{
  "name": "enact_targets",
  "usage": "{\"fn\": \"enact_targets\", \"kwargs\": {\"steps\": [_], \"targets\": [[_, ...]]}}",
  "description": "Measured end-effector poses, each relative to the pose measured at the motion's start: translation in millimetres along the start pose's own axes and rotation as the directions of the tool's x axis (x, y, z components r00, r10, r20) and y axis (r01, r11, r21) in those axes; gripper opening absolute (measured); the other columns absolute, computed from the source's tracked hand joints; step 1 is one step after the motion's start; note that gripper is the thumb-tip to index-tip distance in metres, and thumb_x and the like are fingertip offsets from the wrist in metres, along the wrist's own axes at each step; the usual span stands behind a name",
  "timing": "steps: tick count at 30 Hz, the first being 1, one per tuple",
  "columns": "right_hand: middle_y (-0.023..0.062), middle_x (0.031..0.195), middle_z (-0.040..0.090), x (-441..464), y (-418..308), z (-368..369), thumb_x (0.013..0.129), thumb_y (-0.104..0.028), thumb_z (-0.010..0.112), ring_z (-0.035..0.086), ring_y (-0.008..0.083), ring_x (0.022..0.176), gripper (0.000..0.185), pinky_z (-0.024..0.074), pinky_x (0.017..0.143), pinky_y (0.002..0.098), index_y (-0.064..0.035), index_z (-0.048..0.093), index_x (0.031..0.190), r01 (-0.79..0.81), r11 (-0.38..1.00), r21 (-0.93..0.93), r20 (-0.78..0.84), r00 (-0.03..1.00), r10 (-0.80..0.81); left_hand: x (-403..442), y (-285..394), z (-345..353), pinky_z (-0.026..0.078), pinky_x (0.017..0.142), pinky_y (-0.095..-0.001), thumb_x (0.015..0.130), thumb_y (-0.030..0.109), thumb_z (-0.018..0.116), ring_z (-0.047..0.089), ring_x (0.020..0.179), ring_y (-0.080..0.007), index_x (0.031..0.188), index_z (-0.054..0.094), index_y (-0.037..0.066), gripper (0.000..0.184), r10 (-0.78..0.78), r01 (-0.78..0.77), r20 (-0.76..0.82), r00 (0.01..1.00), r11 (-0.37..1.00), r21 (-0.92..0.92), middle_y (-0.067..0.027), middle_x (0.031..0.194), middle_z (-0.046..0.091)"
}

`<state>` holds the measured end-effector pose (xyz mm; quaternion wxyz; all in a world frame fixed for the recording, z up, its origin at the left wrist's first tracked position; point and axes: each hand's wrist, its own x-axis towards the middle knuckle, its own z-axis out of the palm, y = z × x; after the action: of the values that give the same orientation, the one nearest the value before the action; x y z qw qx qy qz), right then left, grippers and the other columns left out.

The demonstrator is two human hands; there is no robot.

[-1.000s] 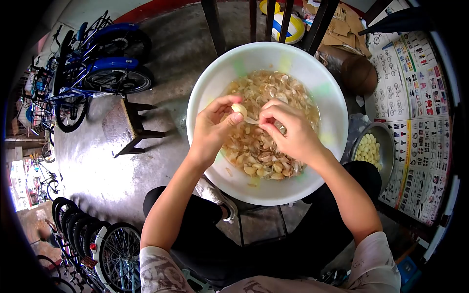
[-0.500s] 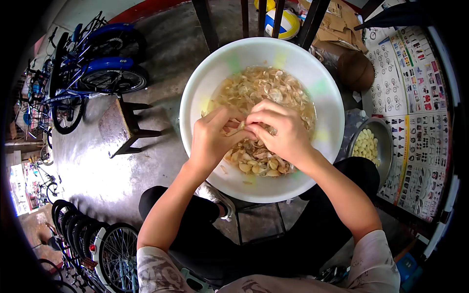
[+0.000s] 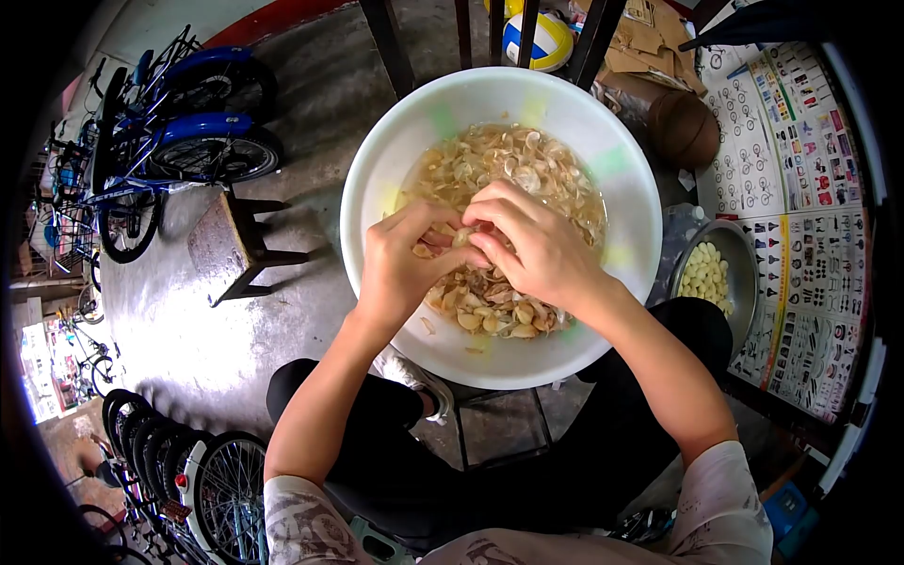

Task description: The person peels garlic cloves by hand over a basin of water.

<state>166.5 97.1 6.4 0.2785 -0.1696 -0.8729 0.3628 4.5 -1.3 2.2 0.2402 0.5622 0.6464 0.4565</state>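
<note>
Fingers that were apart a second ago have now come together over the big white tub [image 3: 372, 188], in the middle of the frame. Left hand [image 3: 400, 259] and right hand [image 3: 541, 245] meet at their fingertips and pinch a small pale garlic clove [image 3: 463, 237] between them. It is up above the tub, and fingers hide part of it. Under the hands, the tub has water with lots of thin brown garlic skins [image 3: 532, 155] in it. More cloves [image 3: 490, 318] lie near the bottom of the pile. Right of the tub, a round metal bowl [image 3: 748, 287] holds a heap of peeled white cloves [image 3: 704, 275]. A wooden stool [image 3: 221, 245] stands on the floor [image 3: 311, 325] at the left. Bikes [image 3: 212, 137] are at the upper left.
</note>
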Motion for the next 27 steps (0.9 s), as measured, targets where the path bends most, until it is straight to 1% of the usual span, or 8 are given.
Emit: {"fn": "enact_targets", "kwargs": {"steps": [5, 7, 11, 13, 20, 23, 25, 27], "targets": [[0.0063, 0.094, 0.06, -3, 8, -3, 0.088, -0.008, 0.067, 0.066, 0.0273, 0.077, 0.012, 0.0525, 0.064, 0.0377, -0.0049, 0.057, 0.095, 0.038, 0.999, 0.032, 0.042, 0.998, -0.039, -1, -1, -5, 0.057, 0.066, -0.0256, 0.065, 0.007, 0.09, 0.07, 0.073, -0.014, 0.095, 0.066, -0.001, 0.04, -0.086, 0.089, 0.045, 0.995, 0.994, -0.059, -0.0073, 0.09, 0.071], [0.0069, 0.092, 0.061, -1, -2, -7, 0.081, 0.003, 0.07, 0.065, 0.0241, 0.076, 0.019, 0.0522, 0.066, 0.0347, -0.0025, 0.059, 0.095, -0.075, 0.997, -0.033, 0.142, 0.987, 0.079, 2, 1, -5, 0.057, 0.067, -0.0258, 0.064, 0.007, 0.091, 0.07, 0.073, -0.014, 0.095, 0.066, -0.002, 0.041, -0.002, 0.004, 0.037, 0.999, 0.999, -0.048, -0.007, 0.09, 0.07], [0.0068, 0.089, 0.062, 1, 1, -2, 0.081, 0.001, 0.071, 0.065, 0.0245, 0.075, 0.015, 0.0519, 0.066, 0.0352, -0.0023, 0.061, 0.091, -0.091, 0.983, 0.159, -0.001, 0.996, 0.093, 1, -1, -5, 0.056, 0.062, -0.0267, 0.064, 0.015, 0.091, 0.067, 0.069, -0.0142, 0.092, 0.068, 0.001, 0.038, -0.012, 0.013, 0.029, 1.0, 0.998, -0.065, -0.0043, 0.091, 0.07], [0.0072, 0.088, 0.062, 3, 7, -8, 0.082, 0.0, 0.071, 0.064, 0.0247, 0.075, 0.013, 0.0519, 0.066, 0.035, -0.0014, 0.059, 0.087, 0.007, 0.99, 0.141, 0.104, 0.994, -0.022, 0, 3, -8, 0.054, 0.06, -0.0267, 0.063, 0.015, 0.091, 0.067, 0.067, -0.0137, 0.089, 0.068, 0.001, 0.037, -0.032, 0.034, 0.098, 0.995, 0.999, -0.014, -0.004, 0.089, 0.071], [0.0095, 0.088, 0.06, 6, 3, -17, 0.088, -0.006, 0.066, 0.064, 0.0286, 0.074, 0.01, 0.05, 0.064, 0.0368, -0.0025, 0.057, 0.089, -0.051, 0.998, 0.041, 0.289, 0.956, 0.037, -2, -1, -6, 0.053, 0.06, -0.0268, 0.062, 0.014, 0.092, 0.066, 0.065, -0.0141, 0.088, 0.07, 0.001, 0.036, -0.05, 0.056, 0.139, 0.989, 0.998, -0.038, -0.0044, 0.084, 0.071], [0.0112, 0.086, 0.058, 3, 4, -20, 0.089, -0.005, 0.063, 0.061, 0.0314, 0.073, 0.008, 0.0479, 0.063, 0.0398, -0.0022, 0.055, 0.09, -0.074, 0.997, -0.012, 0.311, 0.947, 0.074, -3, -1, -5, 0.054, 0.063, -0.0266, 0.065, 0.01, 0.09, 0.067, 0.067, -0.0129, 0.091, 0.07, 0.0, 0.034, -0.045, 0.058, 0.132, 0.99, 0.994, -0.095, -0.0053, 0.083, 0.071], [0.012, 0.085, 0.056, 2, 9, -18, 0.088, -0.002, 0.061, 0.06, 0.0316, 0.073, 0.008, 0.0467, 0.064, 0.0418, -0.0014, 0.053, 0.09, -0.094, 0.996, -0.004, 0.272, 0.958, 0.091, -2, 0, -6, 0.057, 0.071, -0.0262, 0.072, 0.003, 0.085, 0.068, 0.077, -0.0124, 0.098, 0.067, -0.003, 0.032, -0.198, 0.225, 0.126, 0.972, 0.939, -0.26, -0.0083, 0.089, 0.071], [0.0126, 0.085, 0.056, 3, 13, -18, 0.087, -0.002, 0.061, 0.06, 0.0316, 0.073, 0.009, 0.0462, 0.064, 0.0419, -0.0013, 0.053, 0.09, -0.106, 0.994, 0.014, 0.264, 0.959, 0.099, -2, -3, -7, 0.057, 0.079, -0.0278, 0.076, -0.002, 0.08, 0.068, 0.087, -0.0152, 0.104, 0.065, -0.005, 0.033, -0.25, 0.268, 0.098, 0.963, 0.897, -0.351, -0.011, 0.097, 0.07]]}}
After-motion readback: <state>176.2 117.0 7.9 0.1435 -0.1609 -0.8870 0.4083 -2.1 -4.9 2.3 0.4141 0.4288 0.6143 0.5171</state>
